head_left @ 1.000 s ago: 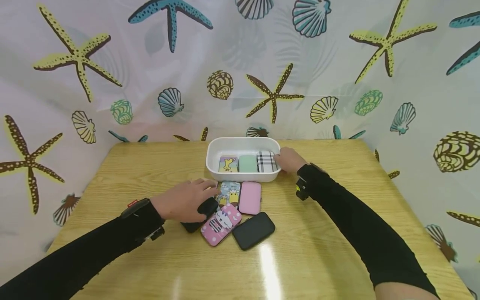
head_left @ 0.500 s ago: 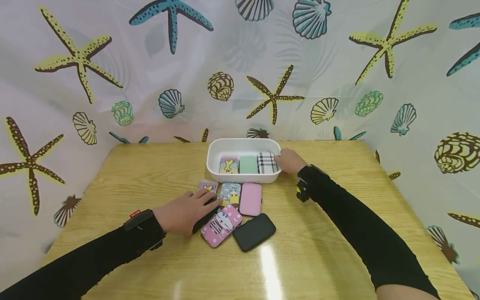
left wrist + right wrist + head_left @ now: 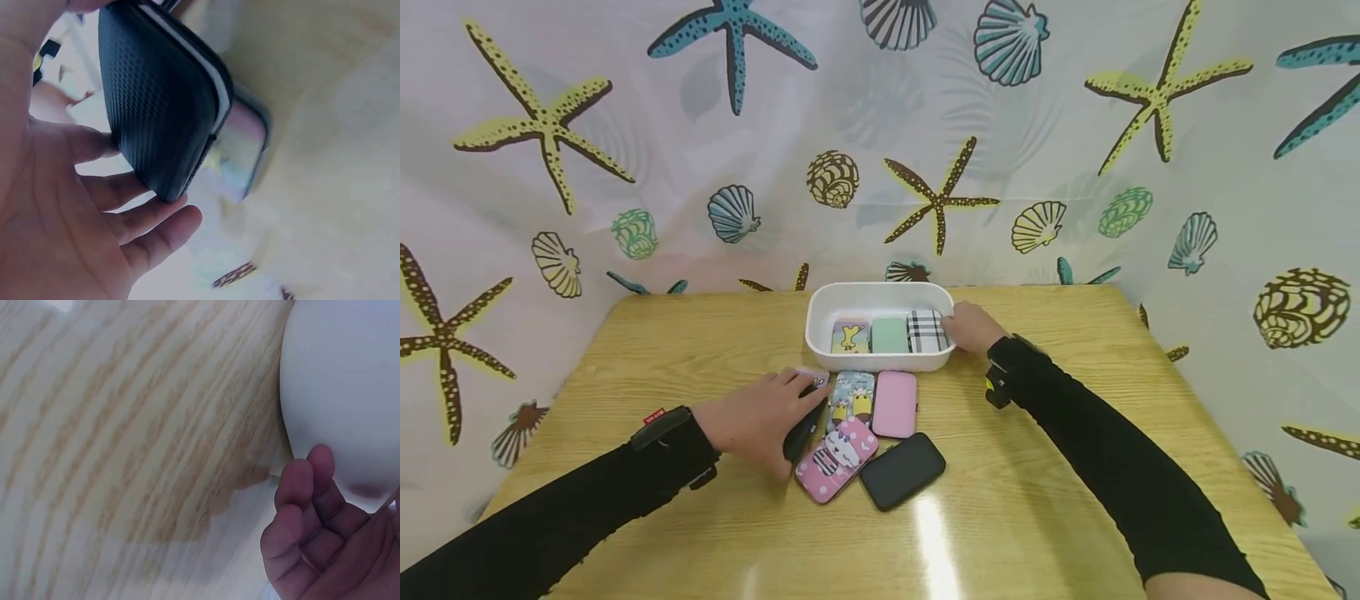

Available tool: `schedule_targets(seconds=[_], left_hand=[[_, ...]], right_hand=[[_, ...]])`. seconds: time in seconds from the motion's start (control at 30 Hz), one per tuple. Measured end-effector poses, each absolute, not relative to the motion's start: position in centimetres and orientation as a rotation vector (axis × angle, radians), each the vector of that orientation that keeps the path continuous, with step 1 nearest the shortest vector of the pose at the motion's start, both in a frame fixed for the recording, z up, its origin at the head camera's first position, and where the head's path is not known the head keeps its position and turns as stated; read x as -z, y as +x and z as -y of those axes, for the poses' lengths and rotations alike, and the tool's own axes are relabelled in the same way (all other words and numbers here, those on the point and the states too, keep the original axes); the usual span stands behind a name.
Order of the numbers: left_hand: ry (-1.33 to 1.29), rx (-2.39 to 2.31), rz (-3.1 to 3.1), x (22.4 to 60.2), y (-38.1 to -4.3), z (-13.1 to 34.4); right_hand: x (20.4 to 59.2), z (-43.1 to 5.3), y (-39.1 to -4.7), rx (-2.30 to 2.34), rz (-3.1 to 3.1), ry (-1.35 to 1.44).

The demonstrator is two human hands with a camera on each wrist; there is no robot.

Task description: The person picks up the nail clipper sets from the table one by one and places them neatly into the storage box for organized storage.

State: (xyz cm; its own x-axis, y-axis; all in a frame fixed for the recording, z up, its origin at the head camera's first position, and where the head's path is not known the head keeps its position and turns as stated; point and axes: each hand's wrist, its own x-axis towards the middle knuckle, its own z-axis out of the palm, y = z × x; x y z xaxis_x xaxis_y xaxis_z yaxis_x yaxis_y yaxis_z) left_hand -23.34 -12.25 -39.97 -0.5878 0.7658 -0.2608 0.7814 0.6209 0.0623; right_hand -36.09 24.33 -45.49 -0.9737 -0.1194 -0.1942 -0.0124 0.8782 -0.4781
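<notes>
My left hand [image 3: 760, 423] pinches a black textured zip case [image 3: 159, 94] between thumb and fingers, tilted up on its side. Under and beyond it shows a purple case [image 3: 244, 140], partly hidden in the head view. At the back, my right hand [image 3: 973, 327] holds the right end of a white plastic bin [image 3: 880, 362], fingers curled at its wall. Three small cases stand in the bin: a giraffe-print one [image 3: 850, 337], a mint green one [image 3: 890, 336] and a plaid one [image 3: 927, 332].
Before the bin lie a blue giraffe-print case [image 3: 852, 392] and a plain pink case [image 3: 895, 404]. Nearer are a pink polka-dot cat case [image 3: 837, 460] and another black case [image 3: 903, 472]. A patterned curtain [image 3: 880, 167] hangs behind the wooden table [image 3: 1037, 500].
My left hand has taken hold of the black case, which lay flatter earlier, and tipped it up. My right hand keeps its place on the bin. The head view has shifted slightly.
</notes>
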Motion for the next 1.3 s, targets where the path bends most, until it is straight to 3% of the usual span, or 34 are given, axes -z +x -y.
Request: schedule_targets(seconds=[0.6,1.3], left_hand=[[1.278,-0.096,-2.775,36.0,-28.6,7.0],[1.078,-0.126,-2.756,37.4,-35.8,-3.9]], right_hand=[[44.9,-24.2,-35.5,0.723,-2.837,-0.094],[45.1,-24.5,-35.4,0.745,-2.877,-0.123]])
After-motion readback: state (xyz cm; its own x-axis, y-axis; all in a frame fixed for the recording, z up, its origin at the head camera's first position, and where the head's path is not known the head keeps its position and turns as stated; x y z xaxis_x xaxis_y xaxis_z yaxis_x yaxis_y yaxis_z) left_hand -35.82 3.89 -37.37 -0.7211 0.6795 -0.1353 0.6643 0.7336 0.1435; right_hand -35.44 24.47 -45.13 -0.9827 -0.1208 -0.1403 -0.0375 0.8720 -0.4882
